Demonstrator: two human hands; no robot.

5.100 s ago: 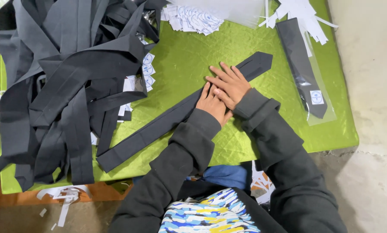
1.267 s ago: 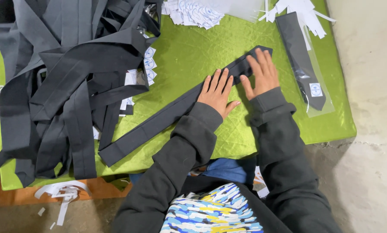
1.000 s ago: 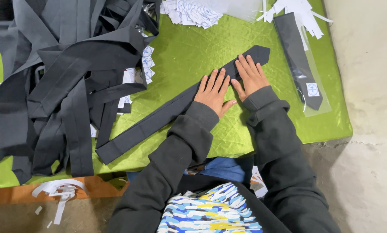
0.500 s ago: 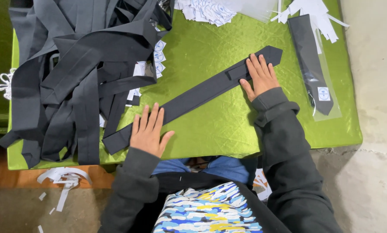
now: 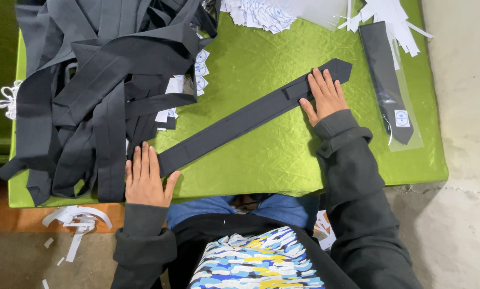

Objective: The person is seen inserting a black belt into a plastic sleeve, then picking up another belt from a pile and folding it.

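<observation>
A long dark necktie (image 5: 240, 120) lies diagonally across the green quilted table cover (image 5: 261, 59), its pointed wide end at the upper right. My right hand (image 5: 324, 96) lies flat on the wide end, fingers spread. My left hand (image 5: 145, 177) rests flat at the narrow lower-left end, fingers straight and together, beside the heap of ties. Neither hand grips anything.
A big heap of dark ties (image 5: 101, 80) covers the table's left half, with small white tags (image 5: 197, 69) poking out. Paper labels (image 5: 261, 13) lie at the top. A bagged tie (image 5: 389, 80) sits at the right. Paper scraps (image 5: 74, 222) lie on the floor.
My left hand has slid down the tie from beside my right hand to its narrow end. My right hand stays pressed on the wide end.
</observation>
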